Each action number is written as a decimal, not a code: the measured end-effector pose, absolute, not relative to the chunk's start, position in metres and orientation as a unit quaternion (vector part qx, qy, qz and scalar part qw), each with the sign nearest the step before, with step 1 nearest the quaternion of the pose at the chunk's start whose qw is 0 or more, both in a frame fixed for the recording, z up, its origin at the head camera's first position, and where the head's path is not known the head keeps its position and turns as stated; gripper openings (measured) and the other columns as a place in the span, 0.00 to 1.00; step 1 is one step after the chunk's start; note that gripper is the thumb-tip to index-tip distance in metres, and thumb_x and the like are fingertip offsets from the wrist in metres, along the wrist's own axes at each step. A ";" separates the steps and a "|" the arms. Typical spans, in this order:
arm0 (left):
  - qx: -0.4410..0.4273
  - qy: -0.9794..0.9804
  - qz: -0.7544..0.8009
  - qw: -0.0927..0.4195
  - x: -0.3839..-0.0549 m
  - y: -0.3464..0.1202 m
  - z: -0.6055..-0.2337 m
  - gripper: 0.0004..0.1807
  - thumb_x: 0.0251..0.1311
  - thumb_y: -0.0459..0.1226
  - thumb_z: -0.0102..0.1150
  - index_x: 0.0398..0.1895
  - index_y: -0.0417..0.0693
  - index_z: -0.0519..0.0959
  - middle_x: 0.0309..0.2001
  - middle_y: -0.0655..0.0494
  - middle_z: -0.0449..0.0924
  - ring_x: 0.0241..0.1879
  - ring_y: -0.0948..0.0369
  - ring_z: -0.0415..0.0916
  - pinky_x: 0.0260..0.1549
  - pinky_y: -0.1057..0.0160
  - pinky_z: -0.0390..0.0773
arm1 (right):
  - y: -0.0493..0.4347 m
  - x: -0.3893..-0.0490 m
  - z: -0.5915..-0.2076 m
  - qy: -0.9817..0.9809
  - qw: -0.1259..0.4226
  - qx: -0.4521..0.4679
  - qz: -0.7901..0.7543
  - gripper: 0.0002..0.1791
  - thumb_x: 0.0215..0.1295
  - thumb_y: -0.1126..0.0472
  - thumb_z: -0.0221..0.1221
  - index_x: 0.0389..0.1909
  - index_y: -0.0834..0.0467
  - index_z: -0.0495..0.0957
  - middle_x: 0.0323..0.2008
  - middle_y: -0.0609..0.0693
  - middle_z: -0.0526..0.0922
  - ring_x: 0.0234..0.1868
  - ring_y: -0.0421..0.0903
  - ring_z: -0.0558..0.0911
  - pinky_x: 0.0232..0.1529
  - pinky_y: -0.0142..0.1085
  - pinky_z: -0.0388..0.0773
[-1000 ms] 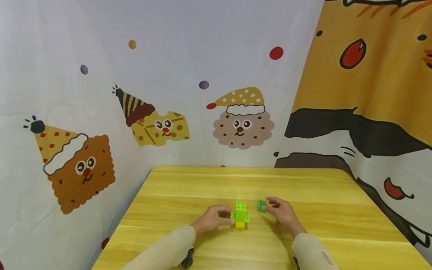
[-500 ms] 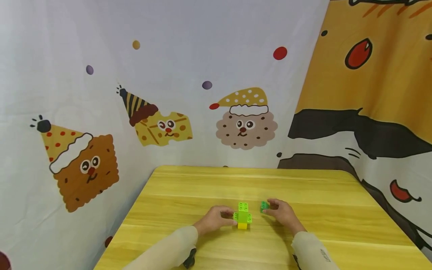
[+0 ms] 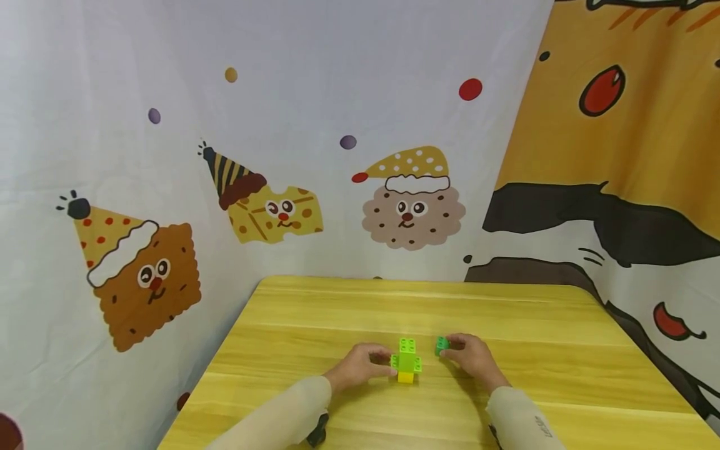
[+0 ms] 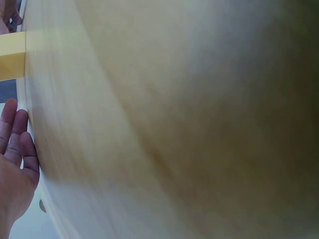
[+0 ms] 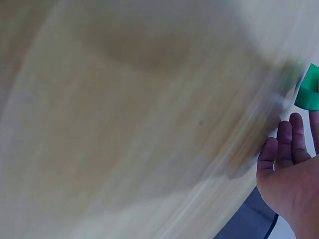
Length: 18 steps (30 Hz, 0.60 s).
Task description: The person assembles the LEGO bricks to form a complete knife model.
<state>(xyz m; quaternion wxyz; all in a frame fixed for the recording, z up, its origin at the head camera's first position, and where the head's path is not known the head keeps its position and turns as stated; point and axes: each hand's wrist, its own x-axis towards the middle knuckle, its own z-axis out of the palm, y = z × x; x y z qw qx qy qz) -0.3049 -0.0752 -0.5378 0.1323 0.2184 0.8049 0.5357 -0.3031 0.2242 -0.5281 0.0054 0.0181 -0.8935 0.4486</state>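
Note:
A small toy building-block figure (image 3: 407,360) stands upright on the table, lime green above a yellow block (image 4: 11,56) at its base. Lime studded pieces stick out at both its sides. My left hand (image 3: 360,364) holds its left side between thumb and forefinger, the other fingers loosely bent. To the right of the figure, my right hand (image 3: 474,357) pinches a dark green toy block (image 3: 441,346) by its right side. In the right wrist view this green block (image 5: 308,92) shows a curved face, its far part cut off by the frame. The two hands are apart.
The wood-grain table (image 3: 337,306) reaches back to a pale cloth backdrop (image 3: 315,75) printed with cartoon figures. More cartoon cloth hangs along the right side. Dark wrist straps show at the sleeve ends.
The dark green block has turned slightly in my right fingers. My left hand and the block figure hold still, while the whole head view shifts slightly.

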 end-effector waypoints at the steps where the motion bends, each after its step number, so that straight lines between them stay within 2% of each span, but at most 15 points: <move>1: 0.219 0.805 0.536 0.132 -0.305 -0.075 -0.538 0.18 0.56 0.43 0.73 0.50 0.53 0.85 0.41 0.63 0.81 0.42 0.63 0.76 0.42 0.63 0.77 | 0.224 -0.304 -0.528 -0.893 0.004 0.018 0.450 0.24 0.60 0.59 0.70 0.55 0.66 0.79 0.49 0.56 0.83 0.51 0.55 0.80 0.50 0.50 0.77; 6: 0.223 0.809 0.529 0.128 -0.307 -0.076 -0.538 0.18 0.56 0.45 0.73 0.51 0.54 0.85 0.42 0.64 0.81 0.43 0.64 0.76 0.45 0.62 0.77 | 0.223 -0.312 -0.524 -0.887 0.000 0.016 0.461 0.24 0.62 0.55 0.69 0.55 0.63 0.80 0.48 0.53 0.83 0.50 0.52 0.80 0.51 0.49 0.77; 11: 0.227 0.814 0.520 0.124 -0.308 -0.075 -0.537 0.19 0.57 0.45 0.72 0.51 0.54 0.84 0.43 0.66 0.81 0.43 0.65 0.76 0.45 0.62 0.77 | 0.218 -0.317 -0.517 -0.888 -0.001 0.026 0.458 0.26 0.61 0.50 0.69 0.56 0.61 0.80 0.52 0.54 0.82 0.54 0.54 0.78 0.53 0.51 0.75; 18: 0.222 0.813 0.523 0.127 -0.306 -0.075 -0.538 0.19 0.57 0.44 0.72 0.52 0.52 0.84 0.42 0.65 0.81 0.43 0.65 0.76 0.44 0.63 0.77 | 0.204 -0.316 -0.497 -0.885 0.012 0.055 0.461 0.24 0.62 0.51 0.69 0.54 0.60 0.80 0.49 0.51 0.82 0.54 0.53 0.77 0.52 0.50 0.76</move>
